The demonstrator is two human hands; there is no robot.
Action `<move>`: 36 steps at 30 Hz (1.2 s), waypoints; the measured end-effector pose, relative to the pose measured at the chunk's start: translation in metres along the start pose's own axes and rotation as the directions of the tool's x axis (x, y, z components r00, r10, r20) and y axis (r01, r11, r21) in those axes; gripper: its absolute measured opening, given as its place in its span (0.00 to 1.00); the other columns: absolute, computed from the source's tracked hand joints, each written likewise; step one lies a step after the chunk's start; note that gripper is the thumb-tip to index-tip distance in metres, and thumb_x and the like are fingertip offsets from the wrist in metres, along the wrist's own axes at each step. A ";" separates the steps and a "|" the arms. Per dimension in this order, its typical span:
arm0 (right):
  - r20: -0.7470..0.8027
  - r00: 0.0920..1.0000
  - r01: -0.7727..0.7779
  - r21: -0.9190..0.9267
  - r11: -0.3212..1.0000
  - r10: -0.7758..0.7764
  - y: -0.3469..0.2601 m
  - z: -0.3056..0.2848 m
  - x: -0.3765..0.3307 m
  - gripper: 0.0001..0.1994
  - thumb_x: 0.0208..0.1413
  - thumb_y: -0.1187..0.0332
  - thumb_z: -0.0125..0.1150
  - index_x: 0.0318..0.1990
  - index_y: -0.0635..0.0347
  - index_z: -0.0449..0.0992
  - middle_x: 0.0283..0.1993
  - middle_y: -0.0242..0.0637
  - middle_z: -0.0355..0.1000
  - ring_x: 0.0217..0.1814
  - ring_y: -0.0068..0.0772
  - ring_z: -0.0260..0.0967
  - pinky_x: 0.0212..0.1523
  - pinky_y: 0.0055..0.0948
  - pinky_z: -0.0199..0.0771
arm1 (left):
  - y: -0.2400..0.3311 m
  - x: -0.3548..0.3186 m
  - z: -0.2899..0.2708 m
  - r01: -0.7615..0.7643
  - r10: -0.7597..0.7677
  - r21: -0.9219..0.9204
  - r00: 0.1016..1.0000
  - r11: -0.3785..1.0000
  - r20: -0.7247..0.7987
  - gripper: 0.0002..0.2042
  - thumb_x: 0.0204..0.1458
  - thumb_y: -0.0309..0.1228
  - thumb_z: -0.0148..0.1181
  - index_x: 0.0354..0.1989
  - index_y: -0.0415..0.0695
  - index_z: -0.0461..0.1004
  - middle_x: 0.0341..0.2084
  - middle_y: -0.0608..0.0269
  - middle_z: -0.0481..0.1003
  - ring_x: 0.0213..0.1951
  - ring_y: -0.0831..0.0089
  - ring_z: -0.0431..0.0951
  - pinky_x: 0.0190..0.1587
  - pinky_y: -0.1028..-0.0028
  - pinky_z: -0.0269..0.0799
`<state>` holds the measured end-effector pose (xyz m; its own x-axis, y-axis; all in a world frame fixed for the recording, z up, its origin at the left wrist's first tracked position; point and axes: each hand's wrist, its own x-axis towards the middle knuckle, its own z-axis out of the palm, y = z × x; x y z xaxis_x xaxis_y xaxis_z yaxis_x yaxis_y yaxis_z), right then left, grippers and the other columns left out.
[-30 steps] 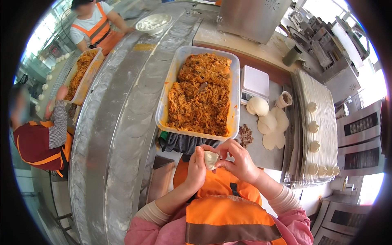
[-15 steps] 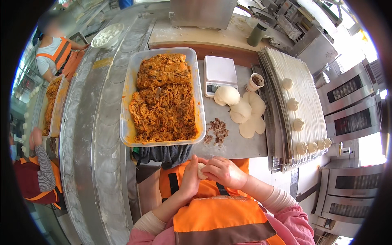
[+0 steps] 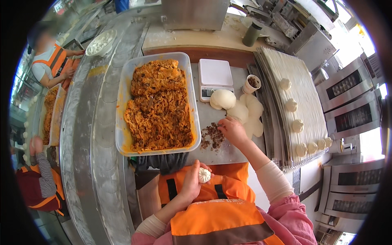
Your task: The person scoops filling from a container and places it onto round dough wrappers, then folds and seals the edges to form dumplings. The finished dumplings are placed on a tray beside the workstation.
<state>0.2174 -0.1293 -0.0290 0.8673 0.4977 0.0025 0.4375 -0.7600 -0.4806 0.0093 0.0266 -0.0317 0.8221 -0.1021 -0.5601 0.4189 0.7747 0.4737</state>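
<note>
My left hand is closed around a small pleated dough bun, its gathered top facing up, in front of my orange apron. Reaching over the metal worktop, my right hand has its fingertips pinched together at the right edge of a loose pile of chopped brown bits. Whatever lies between those fingertips is mostly hidden. Beyond that hand, flat round dough wrappers overlap, with a stack of wrappers resting partly against a white kitchen scale.
A plastic tub of orange shredded filling stands left of the pile. A paper cup holds brown bits. Several pleated buns sit on the lined tray stack at right. Two co-workers in orange aprons are at far left.
My right hand has left the bun and moved forward to the brown bits. The bun's pleated top now shows in my left hand. The view has shifted slightly.
</note>
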 end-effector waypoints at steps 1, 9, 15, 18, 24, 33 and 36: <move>-0.002 0.999 0.049 -0.047 0.998 -0.049 0.001 0.001 0.004 0.05 0.54 0.68 0.59 0.37 0.55 0.77 0.37 0.37 0.72 0.41 0.45 0.72 0.43 0.40 0.72 | 0.001 -0.001 0.002 -0.002 0.002 0.008 1.000 1.000 -0.016 0.21 0.65 0.50 0.40 0.33 0.44 0.69 0.28 0.58 0.75 0.31 0.67 0.80 0.23 0.74 0.72; -0.077 0.977 0.188 -0.111 0.976 -0.197 0.001 0.002 0.008 0.03 0.51 0.69 0.60 0.32 0.56 0.78 0.33 0.36 0.73 0.39 0.42 0.72 0.42 0.37 0.72 | 0.001 0.000 0.001 -0.009 0.008 0.041 1.000 0.999 0.006 0.21 0.66 0.49 0.38 0.35 0.44 0.69 0.30 0.59 0.75 0.32 0.68 0.80 0.24 0.74 0.73; -0.054 0.999 0.007 0.260 0.966 0.007 0.010 -0.001 0.000 0.06 0.50 0.70 0.64 0.34 0.60 0.79 0.32 0.36 0.73 0.33 0.36 0.72 0.36 0.33 0.73 | 0.003 0.010 0.008 -0.022 0.021 0.014 0.999 1.000 0.050 0.21 0.65 0.50 0.40 0.36 0.43 0.69 0.31 0.60 0.75 0.34 0.70 0.80 0.25 0.75 0.74; -0.024 0.997 -0.054 0.356 0.933 0.067 0.001 -0.007 -0.008 0.05 0.50 0.71 0.64 0.35 0.61 0.79 0.31 0.36 0.73 0.32 0.32 0.71 0.36 0.29 0.72 | 0.005 0.014 0.018 -0.035 0.036 -0.034 0.998 0.999 0.045 0.21 0.65 0.50 0.40 0.35 0.43 0.69 0.31 0.61 0.75 0.34 0.70 0.80 0.25 0.75 0.74; 0.156 0.978 0.023 0.589 0.808 -0.142 -0.058 -0.051 -0.052 0.03 0.51 0.76 0.62 0.34 0.62 0.77 0.32 0.35 0.72 0.33 0.28 0.70 0.35 0.27 0.70 | 0.012 0.013 0.035 -0.074 0.079 -0.059 0.994 0.995 0.079 0.23 0.66 0.52 0.36 0.37 0.44 0.68 0.31 0.60 0.74 0.35 0.69 0.79 0.28 0.72 0.72; -0.052 0.903 0.422 0.287 0.860 -0.425 -0.090 -0.059 -0.086 0.08 0.43 0.75 0.68 0.33 0.60 0.78 0.34 0.36 0.73 0.36 0.40 0.72 0.35 0.34 0.73 | 0.013 0.007 0.045 -0.116 0.124 -0.113 0.990 0.987 0.069 0.23 0.66 0.50 0.35 0.38 0.43 0.68 0.28 0.63 0.73 0.28 0.75 0.75 0.28 0.75 0.72; -0.063 0.893 0.447 0.243 0.861 -0.446 -0.095 -0.061 -0.091 0.09 0.41 0.72 0.69 0.33 0.58 0.78 0.34 0.34 0.72 0.36 0.39 0.71 0.35 0.34 0.72 | 0.013 0.007 0.049 -0.123 0.130 -0.163 0.991 0.979 0.034 0.23 0.67 0.50 0.34 0.37 0.43 0.68 0.27 0.64 0.72 0.27 0.77 0.73 0.29 0.76 0.71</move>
<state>0.1115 -0.1279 0.0702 0.5944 0.7568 0.2720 0.7066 -0.3300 -0.6259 0.0390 0.0054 0.0040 0.8824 -0.0217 -0.4700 0.2463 0.8724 0.4221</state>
